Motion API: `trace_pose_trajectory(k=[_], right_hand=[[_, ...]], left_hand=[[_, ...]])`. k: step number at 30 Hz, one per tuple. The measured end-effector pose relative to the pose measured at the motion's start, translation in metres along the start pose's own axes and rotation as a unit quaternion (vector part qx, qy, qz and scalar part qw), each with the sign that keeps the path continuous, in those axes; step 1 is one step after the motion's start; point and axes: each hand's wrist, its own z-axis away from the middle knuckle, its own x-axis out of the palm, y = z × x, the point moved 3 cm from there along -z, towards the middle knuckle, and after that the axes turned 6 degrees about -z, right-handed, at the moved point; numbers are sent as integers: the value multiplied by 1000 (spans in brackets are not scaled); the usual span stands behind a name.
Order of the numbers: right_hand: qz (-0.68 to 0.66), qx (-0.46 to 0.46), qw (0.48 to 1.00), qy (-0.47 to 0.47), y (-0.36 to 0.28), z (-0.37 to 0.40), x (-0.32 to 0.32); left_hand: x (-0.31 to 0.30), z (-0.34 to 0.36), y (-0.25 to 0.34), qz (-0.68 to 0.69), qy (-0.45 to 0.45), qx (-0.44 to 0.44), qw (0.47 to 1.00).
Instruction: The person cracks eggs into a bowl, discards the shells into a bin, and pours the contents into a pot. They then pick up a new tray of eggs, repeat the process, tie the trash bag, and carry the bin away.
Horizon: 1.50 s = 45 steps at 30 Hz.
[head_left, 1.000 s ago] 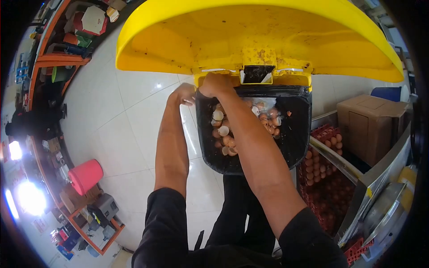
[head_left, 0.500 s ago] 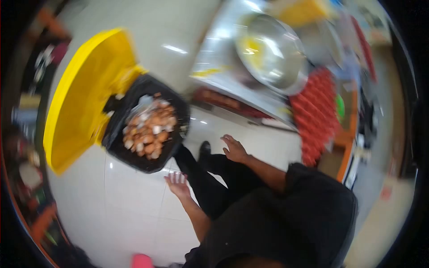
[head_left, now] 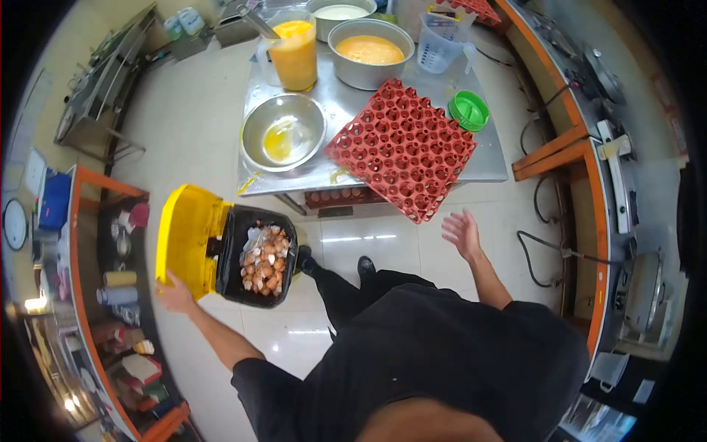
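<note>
My left hand (head_left: 175, 296) is at the lower edge of a raised yellow bin lid (head_left: 173, 228), its fingers around that edge. The lid belongs to a black-lined trash bin (head_left: 283, 221) standing on the floor. Inside it lies a heap of brown eggshells (head_left: 264, 261). My right hand (head_left: 462, 234) hangs in the air with fingers spread and nothing in it. It is nearest to the corner of a red egg tray (head_left: 409, 144), which overhangs the front edge of the metal table (head_left: 339, 171).
On the table stand a steel bowl (head_left: 254, 136) with egg residue, a pitcher of yellow liquid (head_left: 294, 62), a pot of orange-yellow mixture (head_left: 368, 74), a clear measuring jug (head_left: 436, 53) and a green plastic item (head_left: 469, 110). Shelves (head_left: 77, 258) line the left; a counter (head_left: 598, 221) runs along the right.
My left hand has moved left from in front of the bin to the lid's edge. My right hand has moved right, near the egg tray. My view has swung toward the table.
</note>
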Motion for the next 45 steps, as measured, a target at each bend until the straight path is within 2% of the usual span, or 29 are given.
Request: trace_pose_trajectory(k=[1,3,4,5,6,7,8,9,11,13,16,17,20,23,25,26,28,29,31,32,33,35,37,38,40,41,42,43,45], right_hand=[[-25,-23,999,-2,-8,-1,21],[-53,-50,997,-1,-19,-3,58],[-56,-58,997,-1,-20,-7,72],[-62,-72,995,-3,-23,-14,85],[-67,-116,990,-39,-26,-21,96],[-72,-157,982,-72,-27,-26,104],[-84,-199,971,-100,-22,-28,109],[-156,-171,965,-123,-14,-41,105],[-201,-145,963,-106,-17,-39,110],[-259,-100,956,-94,-19,-44,116],[-182,-158,968,-75,-17,-48,123],[-173,-137,973,-60,-15,-48,124],[-231,-95,958,-141,-18,-45,133],[-234,-75,954,-173,-16,-60,119],[-216,-55,964,-143,-21,-67,99],[-213,-44,968,-124,-20,-66,96],[-206,-58,963,-166,-22,-58,96],[-199,-66,960,-185,-22,-46,93],[-166,-106,970,-142,-26,-15,105],[-192,-62,963,-176,-24,-20,97],[-176,-58,965,-187,-23,-16,106],[-197,-97,973,-66,-14,-3,109],[-180,-156,970,53,6,1,111],[-173,-159,965,115,10,6,98],[-171,-188,944,210,11,24,87],[-195,-170,950,174,15,50,137],[-169,-158,944,233,11,73,152],[-131,-201,953,186,1,77,107],[-113,-231,946,196,3,119,158]], left_hand=[[5,11,-2,6,-22,-31,999],[-19,74,9,-29,-30,-15,999],[-9,115,5,-60,-23,12,998],[-13,163,3,-4,-70,110,991],[-13,216,-4,55,-183,214,958],[50,279,-55,126,-355,291,879],[48,331,-83,106,-517,263,808],[34,374,-106,77,-613,204,759],[0,428,-150,51,-712,68,697],[-22,453,-167,64,-738,-21,671],[-27,474,-173,110,-734,-95,663],[-26,476,-172,127,-728,-114,664],[-19,479,-164,180,-710,-153,663],[14,487,-163,212,-703,-106,671],[52,492,-172,248,-691,-62,676],[10,450,-144,282,-641,-247,670],[9,399,-124,311,-594,-350,654],[24,379,-122,339,-581,-336,659],[43,341,-129,347,-568,-316,676],[59,321,-130,338,-577,-318,672],[75,306,-131,324,-588,-320,669],[90,281,-135,312,-595,-346,655],[123,226,-127,334,-569,-379,649],[146,202,-120,376,-547,-418,620],[214,171,-89,482,-503,-510,505],[237,144,-52,507,-508,-521,461],[268,125,-13,538,-480,-566,401],[295,102,20,586,-448,-563,373],[323,89,59,625,-396,-591,320]])
